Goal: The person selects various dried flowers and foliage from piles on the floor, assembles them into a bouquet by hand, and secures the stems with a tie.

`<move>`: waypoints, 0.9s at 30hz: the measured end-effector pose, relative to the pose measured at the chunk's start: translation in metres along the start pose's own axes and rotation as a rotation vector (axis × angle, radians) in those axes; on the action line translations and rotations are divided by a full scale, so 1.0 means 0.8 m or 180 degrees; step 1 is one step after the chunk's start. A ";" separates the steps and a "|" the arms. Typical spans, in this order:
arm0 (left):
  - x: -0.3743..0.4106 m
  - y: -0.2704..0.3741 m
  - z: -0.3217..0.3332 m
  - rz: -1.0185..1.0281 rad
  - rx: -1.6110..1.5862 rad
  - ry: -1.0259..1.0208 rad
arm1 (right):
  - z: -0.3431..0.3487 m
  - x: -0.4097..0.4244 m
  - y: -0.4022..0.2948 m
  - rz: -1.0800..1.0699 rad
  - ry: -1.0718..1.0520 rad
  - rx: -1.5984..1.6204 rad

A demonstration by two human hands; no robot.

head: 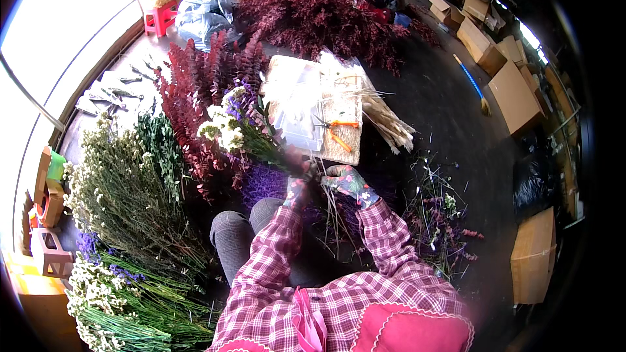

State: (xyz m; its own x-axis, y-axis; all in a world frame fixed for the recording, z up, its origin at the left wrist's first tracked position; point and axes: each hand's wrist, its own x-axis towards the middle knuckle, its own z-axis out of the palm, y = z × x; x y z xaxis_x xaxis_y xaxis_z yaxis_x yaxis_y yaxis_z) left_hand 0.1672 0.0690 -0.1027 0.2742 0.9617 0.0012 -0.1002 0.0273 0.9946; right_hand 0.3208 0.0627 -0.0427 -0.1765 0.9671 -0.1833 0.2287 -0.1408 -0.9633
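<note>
My left hand (299,187), in a dark floral glove, is shut around a mixed bunch of dried flowers (249,134). White and purple blossoms fan out to the upper left, and pale bare stems (334,210) hang below the grip. My right hand (349,183), gloved alike, is just right of these stems with its fingers bent towards them. Whether it pinches a stem or a strand is unclear. Beyond the hands, orange-handled pruning shears (340,132) lie with spread handles beside clear plastic sleeves (298,127) on a tan fluffy-topped board (345,154).
Red eucalyptus branches (195,93), white-flowered stems (132,195) and green-stemmed bunches (146,298) lie at left. Beige grass bundles (386,117) overhang the board's right side. Trimmings (437,220) litter the dark floor at right, near a blue-handled brush (469,78) and cardboard boxes (516,95).
</note>
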 end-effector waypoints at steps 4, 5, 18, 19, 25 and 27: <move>0.003 -0.022 -0.004 0.0746 0.0591 0.0163 | 0.003 -0.005 -0.020 -0.0213 -0.0074 -0.0191; 0.002 -0.024 -0.004 0.0741 0.0730 0.0155 | 0.003 -0.008 -0.022 -0.0279 -0.0037 -0.0290; 0.007 -0.045 -0.014 0.1268 0.1566 0.0146 | 0.015 -0.007 -0.016 -0.0789 0.0318 -0.1107; 0.008 -0.047 -0.013 0.1393 0.1549 0.0159 | 0.015 -0.008 -0.017 -0.0753 0.0353 -0.1032; 0.008 -0.041 -0.004 0.1219 0.1186 0.0119 | 0.026 -0.006 -0.028 -0.0568 0.0577 -0.0592; 0.007 -0.037 -0.006 0.1103 0.1053 0.0122 | 0.031 -0.004 -0.029 -0.0522 0.0625 -0.0481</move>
State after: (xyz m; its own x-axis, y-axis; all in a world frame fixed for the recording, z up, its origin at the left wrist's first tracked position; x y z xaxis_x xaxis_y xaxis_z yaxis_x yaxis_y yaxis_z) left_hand 0.1671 0.0747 -0.1328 0.2423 0.9084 0.3409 0.1319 -0.3789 0.9160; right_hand 0.2924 0.0581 -0.0245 -0.0377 0.9989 0.0280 0.3549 0.0396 -0.9341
